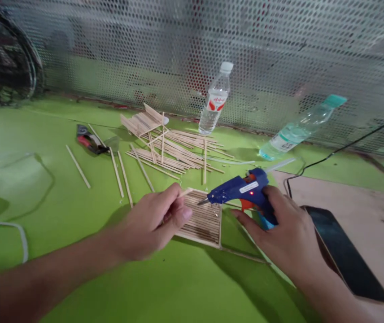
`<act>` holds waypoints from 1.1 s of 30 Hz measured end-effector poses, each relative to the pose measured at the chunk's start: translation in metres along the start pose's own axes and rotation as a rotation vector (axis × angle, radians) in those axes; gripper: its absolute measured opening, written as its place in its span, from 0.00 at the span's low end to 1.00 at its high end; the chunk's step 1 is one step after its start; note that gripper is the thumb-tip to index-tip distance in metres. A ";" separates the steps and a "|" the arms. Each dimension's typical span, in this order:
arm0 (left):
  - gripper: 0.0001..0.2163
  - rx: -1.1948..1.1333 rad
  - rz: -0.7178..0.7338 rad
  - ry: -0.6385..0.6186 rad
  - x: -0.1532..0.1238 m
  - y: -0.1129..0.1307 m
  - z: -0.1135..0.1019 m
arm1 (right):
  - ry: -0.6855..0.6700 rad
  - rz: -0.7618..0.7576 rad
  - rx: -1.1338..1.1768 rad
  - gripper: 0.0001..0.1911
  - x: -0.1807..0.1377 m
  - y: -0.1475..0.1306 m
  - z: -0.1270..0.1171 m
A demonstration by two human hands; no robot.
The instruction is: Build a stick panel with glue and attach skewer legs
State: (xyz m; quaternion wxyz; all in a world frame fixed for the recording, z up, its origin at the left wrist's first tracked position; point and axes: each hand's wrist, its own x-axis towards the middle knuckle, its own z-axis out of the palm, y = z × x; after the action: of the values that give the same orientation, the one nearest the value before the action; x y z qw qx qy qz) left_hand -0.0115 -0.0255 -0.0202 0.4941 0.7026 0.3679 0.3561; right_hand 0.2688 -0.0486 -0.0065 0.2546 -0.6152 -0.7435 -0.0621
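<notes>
My right hand (289, 233) is wrapped around the handle of a blue hot glue gun (235, 188) with an orange trigger. A clear glue stick (281, 165) pokes out of its back, and a small red light glows on its side. The metal nozzle points left, over a panel of thin wooden sticks (202, 220) laid side by side in a frame. My left hand (158, 220) is closed at the panel's left edge and hides that side. A longer stick (244, 255) runs rightward from the panel's lower corner.
Behind the panel lies a pile of loose sticks (178, 150) beside a small stick-built piece (141, 123). Red-handled cutters (89, 140) are at left. Two water bottles (215, 101) stand or lean near the perforated metal screen (165, 49). A phone (346, 251) lies right, near a black cord (343, 146).
</notes>
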 end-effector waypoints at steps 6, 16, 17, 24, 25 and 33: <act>0.13 0.015 -0.049 0.143 0.009 0.007 -0.012 | -0.048 0.000 0.069 0.21 -0.004 -0.018 0.001; 0.08 -0.033 -0.179 0.146 0.015 -0.014 -0.002 | 0.029 -0.220 0.046 0.13 -0.006 -0.024 0.007; 0.08 -0.042 -0.174 0.145 0.015 -0.015 -0.003 | 0.033 -0.236 0.041 0.12 -0.007 -0.024 0.009; 0.06 -0.115 -0.067 0.188 0.017 -0.016 -0.007 | 0.049 -0.183 -0.030 0.15 -0.006 -0.030 0.019; 0.06 -0.135 -0.038 0.188 0.017 -0.015 -0.007 | 0.062 -0.157 -0.042 0.15 -0.006 -0.032 0.018; 0.06 -0.234 -0.001 0.261 0.017 0.000 -0.009 | 0.076 -0.143 -0.046 0.10 -0.006 -0.032 0.015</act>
State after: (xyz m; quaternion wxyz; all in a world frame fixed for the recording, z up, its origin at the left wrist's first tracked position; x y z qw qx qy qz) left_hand -0.0107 -0.0066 -0.0155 0.5209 0.5877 0.3855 0.4844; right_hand 0.2346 -0.0553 -0.0154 0.2633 -0.5635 -0.7737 -0.1204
